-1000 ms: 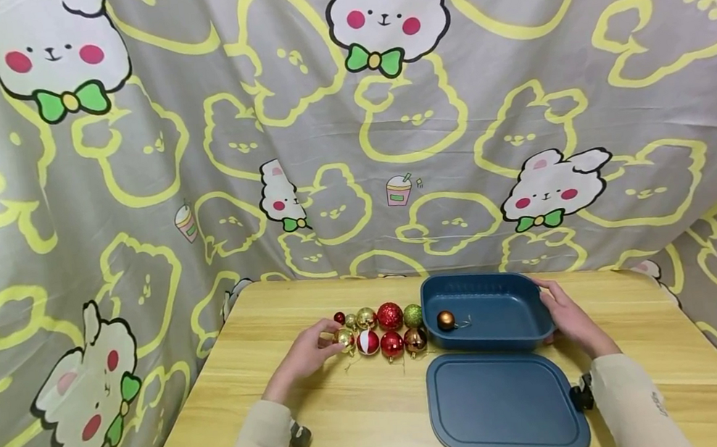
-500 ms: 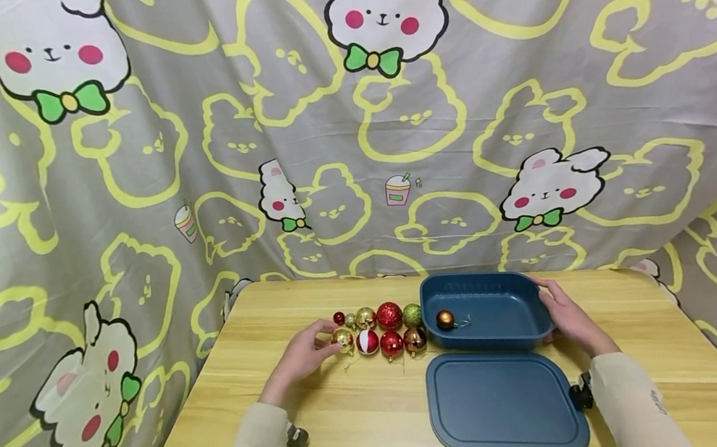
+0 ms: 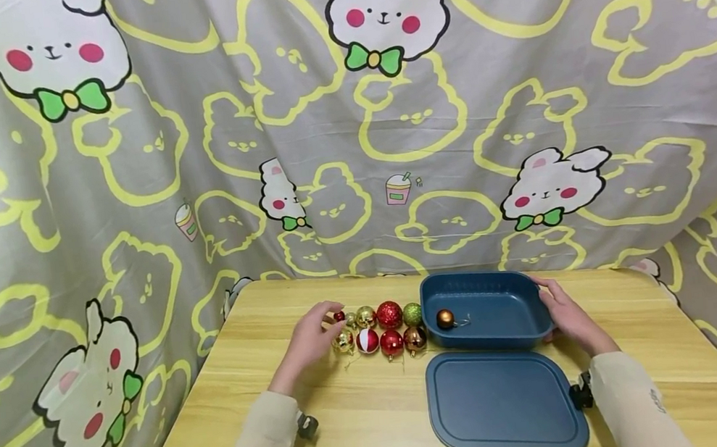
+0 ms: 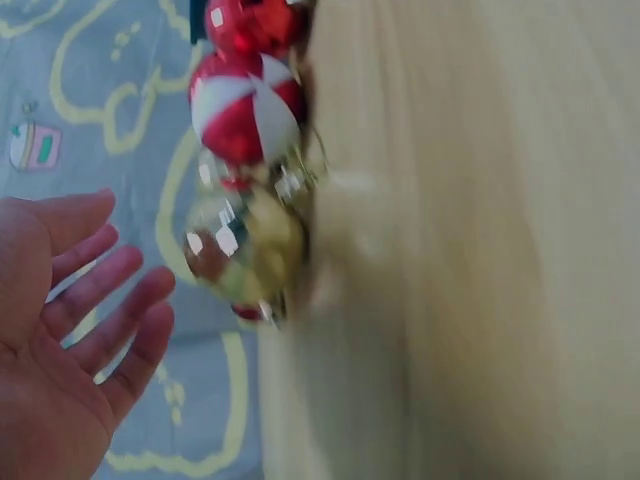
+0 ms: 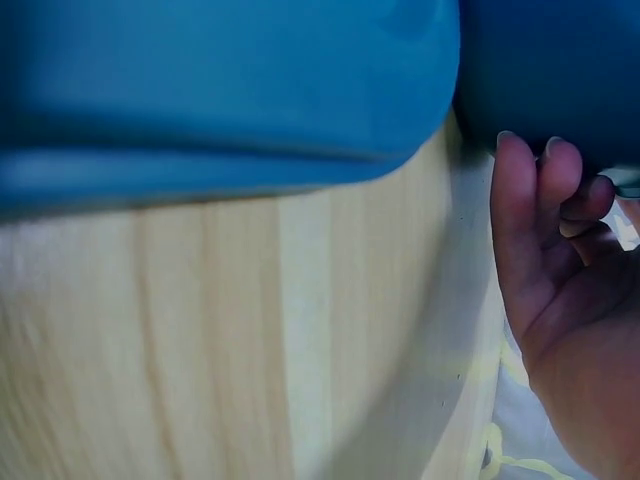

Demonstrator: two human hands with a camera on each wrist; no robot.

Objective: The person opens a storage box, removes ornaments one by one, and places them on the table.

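My left hand hovers with relaxed fingers beside the left end of two rows of Christmas baubles. In the left wrist view its fingers are spread and hold nothing. Nearest are a tiny red bauble, partly behind the fingers, and a shiny gold bauble. Beside these sits a red-and-white bauble. My right hand holds the right end of an open dark blue box, fingertips against its outer wall. A copper bauble with a string loop lies inside the box.
More baubles stand between the left hand and the box, among them a glittery red one, a green one and a brown one. The blue lid lies in front of the box. A patterned curtain hangs behind the table.
My left hand has let go of the gold bauble and moved up and slightly right, over the tiny red one. The right hand and box have stayed put.
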